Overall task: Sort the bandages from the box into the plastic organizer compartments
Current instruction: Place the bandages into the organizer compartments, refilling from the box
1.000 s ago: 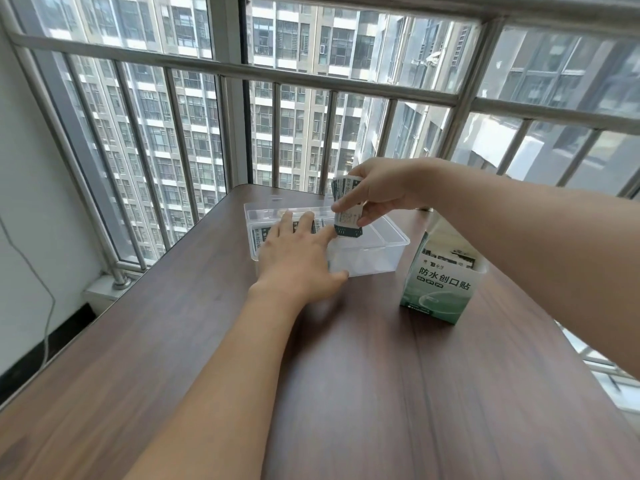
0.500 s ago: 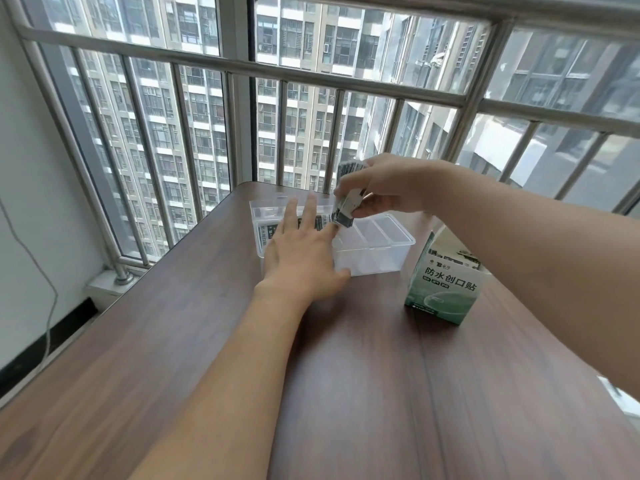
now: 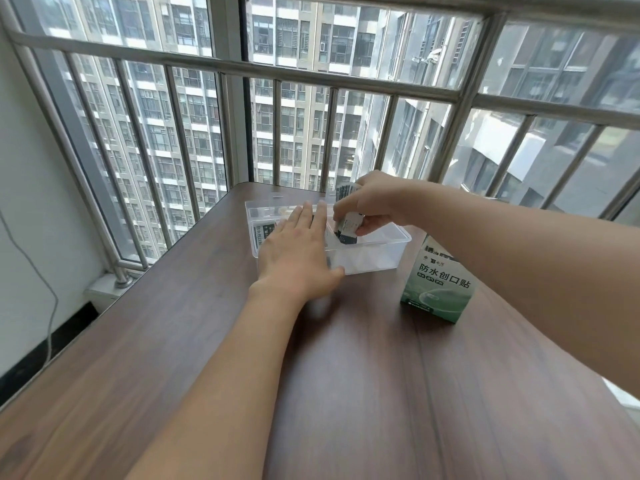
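Wooden table: right hand pinches bandages steeply tilted over organizer.

High-rise apt balcony: barred window, tower blocks outside, wood table.

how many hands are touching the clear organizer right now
1 for sure: the left hand lies flat on the organizer. The right hand holds bandages over it; contact unclear.
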The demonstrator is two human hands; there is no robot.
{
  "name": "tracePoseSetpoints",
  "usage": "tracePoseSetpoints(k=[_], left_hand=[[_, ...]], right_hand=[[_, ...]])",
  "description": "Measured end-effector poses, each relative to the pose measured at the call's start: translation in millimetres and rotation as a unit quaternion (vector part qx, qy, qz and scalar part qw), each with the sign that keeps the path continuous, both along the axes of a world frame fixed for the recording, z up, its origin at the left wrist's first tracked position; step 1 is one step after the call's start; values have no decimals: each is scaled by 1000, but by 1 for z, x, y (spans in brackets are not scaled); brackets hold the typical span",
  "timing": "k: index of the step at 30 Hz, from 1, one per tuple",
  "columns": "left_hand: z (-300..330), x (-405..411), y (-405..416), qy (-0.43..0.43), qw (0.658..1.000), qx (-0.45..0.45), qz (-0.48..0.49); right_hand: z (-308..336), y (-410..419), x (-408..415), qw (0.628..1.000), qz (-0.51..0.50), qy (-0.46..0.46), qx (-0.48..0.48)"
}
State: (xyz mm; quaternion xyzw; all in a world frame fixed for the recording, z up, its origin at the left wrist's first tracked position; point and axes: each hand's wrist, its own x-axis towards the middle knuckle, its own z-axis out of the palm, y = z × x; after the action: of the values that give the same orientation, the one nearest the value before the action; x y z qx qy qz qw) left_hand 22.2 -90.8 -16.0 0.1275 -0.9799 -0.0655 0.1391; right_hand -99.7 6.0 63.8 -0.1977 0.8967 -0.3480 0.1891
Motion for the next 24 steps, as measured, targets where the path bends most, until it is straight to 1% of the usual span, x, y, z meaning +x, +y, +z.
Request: tracePoseSetpoints(k=[6, 8, 11, 16, 22, 24], left_hand=[[0, -2, -2, 9, 1000, -22, -4], [-1, -2, -2, 14, 1000, -23, -3], [0, -2, -1, 25, 999, -27, 5], [2, 0, 4, 42, 999, -28, 13], [-1, -1, 5, 45, 998, 13, 40], [0, 0, 4, 48, 998, 19, 41]], right_hand=[[1, -13, 9, 992, 44, 84, 79], [-1, -15, 11, 986, 64, 124, 94], [-4, -14, 11, 978, 86, 156, 110], [-14, -10, 8, 950, 146, 217, 169], [-29, -2, 18, 900, 190, 313, 238], [-31, 0, 21, 900, 194, 313, 232]])
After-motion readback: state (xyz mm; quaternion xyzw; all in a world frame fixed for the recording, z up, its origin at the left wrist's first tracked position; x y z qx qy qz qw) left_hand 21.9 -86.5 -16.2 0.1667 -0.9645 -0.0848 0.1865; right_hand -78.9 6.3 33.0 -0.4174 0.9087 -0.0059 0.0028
